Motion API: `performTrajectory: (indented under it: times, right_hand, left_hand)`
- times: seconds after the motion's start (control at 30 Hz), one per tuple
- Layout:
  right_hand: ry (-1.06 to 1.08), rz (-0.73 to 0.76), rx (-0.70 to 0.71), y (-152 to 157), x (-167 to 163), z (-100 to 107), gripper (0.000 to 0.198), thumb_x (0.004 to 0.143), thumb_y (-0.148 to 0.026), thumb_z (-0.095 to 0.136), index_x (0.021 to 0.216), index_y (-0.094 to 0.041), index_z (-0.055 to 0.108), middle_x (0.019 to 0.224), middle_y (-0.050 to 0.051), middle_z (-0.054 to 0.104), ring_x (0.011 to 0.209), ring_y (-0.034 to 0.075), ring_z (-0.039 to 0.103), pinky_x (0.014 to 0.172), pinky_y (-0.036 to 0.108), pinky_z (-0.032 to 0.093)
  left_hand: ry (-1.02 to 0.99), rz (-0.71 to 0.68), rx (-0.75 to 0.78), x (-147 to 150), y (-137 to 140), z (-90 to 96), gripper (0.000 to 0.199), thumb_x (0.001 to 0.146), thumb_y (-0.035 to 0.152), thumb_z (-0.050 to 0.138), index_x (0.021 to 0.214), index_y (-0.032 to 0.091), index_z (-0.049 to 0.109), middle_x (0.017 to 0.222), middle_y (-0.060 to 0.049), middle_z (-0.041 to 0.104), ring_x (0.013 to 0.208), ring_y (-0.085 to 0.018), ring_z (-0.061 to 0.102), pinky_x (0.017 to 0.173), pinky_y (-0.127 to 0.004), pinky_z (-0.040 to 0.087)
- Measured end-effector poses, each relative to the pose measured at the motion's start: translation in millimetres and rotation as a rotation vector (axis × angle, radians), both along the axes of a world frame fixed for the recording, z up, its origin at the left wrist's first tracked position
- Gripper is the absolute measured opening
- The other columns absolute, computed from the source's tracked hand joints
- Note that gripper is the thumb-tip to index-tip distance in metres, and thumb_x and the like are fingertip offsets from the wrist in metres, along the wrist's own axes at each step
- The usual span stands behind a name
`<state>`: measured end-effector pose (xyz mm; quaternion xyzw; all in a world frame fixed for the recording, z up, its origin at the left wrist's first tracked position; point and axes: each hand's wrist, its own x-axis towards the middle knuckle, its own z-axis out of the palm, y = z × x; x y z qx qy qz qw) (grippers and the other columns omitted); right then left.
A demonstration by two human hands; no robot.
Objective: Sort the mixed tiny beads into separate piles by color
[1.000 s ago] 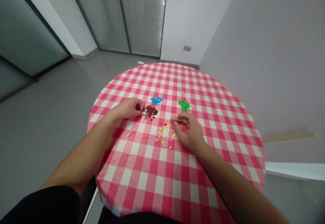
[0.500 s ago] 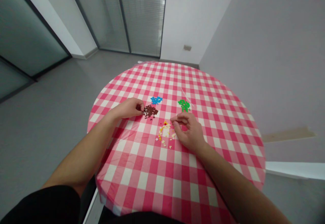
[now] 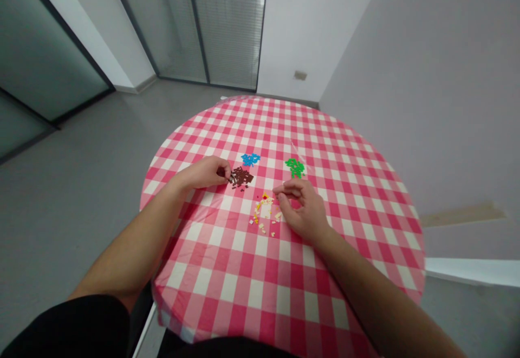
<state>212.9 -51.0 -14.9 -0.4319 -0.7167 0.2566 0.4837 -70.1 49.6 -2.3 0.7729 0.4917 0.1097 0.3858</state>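
My left hand [image 3: 212, 171] rests at the left edge of a pile of small dark brown pieces [image 3: 242, 177], thumb and finger pinched together; whatever lies between them is too small to make out. Just right of a scatter of cream and yellow pieces [image 3: 260, 218] is my right hand [image 3: 301, 206]. Its fingers are curled, with the thumb and fingertips close together, and any piece in them cannot be made out. A tiny red and yellow spot [image 3: 265, 196] shows at the top of that scatter.
Blue small pieces [image 3: 250, 159] lie beyond the brown pile. A green pile [image 3: 294, 168] sits beyond my right hand. Everything lies on a round table with a red-and-white checked cloth [image 3: 255, 293]. A wall [image 3: 459, 103] stands to the right, glass panels [image 3: 227, 27] at the back.
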Motion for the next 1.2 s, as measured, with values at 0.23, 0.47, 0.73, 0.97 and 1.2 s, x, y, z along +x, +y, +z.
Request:
performTrajectory:
  times: [0.23,0.47,0.73,0.97,1.2]
  right_hand:
    - [-0.003,-0.020,-0.019,0.7,2.8,-1.3,0.020,0.088,-0.021,0.059,0.105,-0.025,0.049,0.094,0.006,0.074,0.089,0.021,0.074,0.078,0.037,0.062]
    - [-0.105,-0.105,-0.055,16.8,18.1,-2.4,0.011,0.085,-0.024,0.061,0.096,-0.022,0.060,0.085,0.004,0.070,0.073,0.018,0.068,0.066,0.032,0.056]
    - [-0.525,0.056,-0.361,29.4,39.6,12.5,0.016,0.084,-0.021,0.060,0.092,-0.019,0.073,0.087,0.006,0.074,0.075,0.018,0.066,0.066,0.029,0.048]
    - [-0.634,0.421,-0.452,21.0,34.9,25.0,0.017,0.084,-0.018,0.064,0.096,-0.019,0.076,0.092,0.005,0.075,0.078,0.017,0.066,0.068,0.027,0.048]
    - [-0.673,0.461,-0.383,20.0,28.9,23.2,0.015,0.087,-0.017,0.063,0.093,-0.019,0.077,0.093,0.006,0.074,0.081,0.018,0.066,0.073,0.028,0.048]
  left_hand:
    - [0.021,-0.015,-0.003,-2.0,1.4,2.4,0.014,0.066,0.023,0.057,0.077,0.020,0.065,0.076,-0.001,0.069,0.070,-0.016,0.062,0.063,-0.026,0.044]
    - [0.015,-0.024,0.008,-1.9,1.9,1.0,0.012,0.070,0.023,0.057,0.079,0.019,0.065,0.077,-0.001,0.068,0.070,-0.016,0.061,0.063,-0.026,0.044]
    - [-0.144,-0.066,0.009,17.2,-11.9,2.9,0.003,0.076,0.021,0.059,0.075,0.018,0.060,0.077,-0.001,0.067,0.071,-0.014,0.060,0.063,-0.024,0.044]
    - [-0.177,-0.381,0.082,58.9,-39.5,9.2,0.006,0.082,0.017,0.061,0.078,0.016,0.065,0.077,-0.002,0.068,0.069,-0.013,0.059,0.064,-0.025,0.042]
    - [-0.184,-0.435,0.101,72.6,-47.6,7.6,0.011,0.081,0.009,0.060,0.082,0.015,0.069,0.077,-0.001,0.069,0.068,-0.012,0.060,0.065,-0.022,0.041]
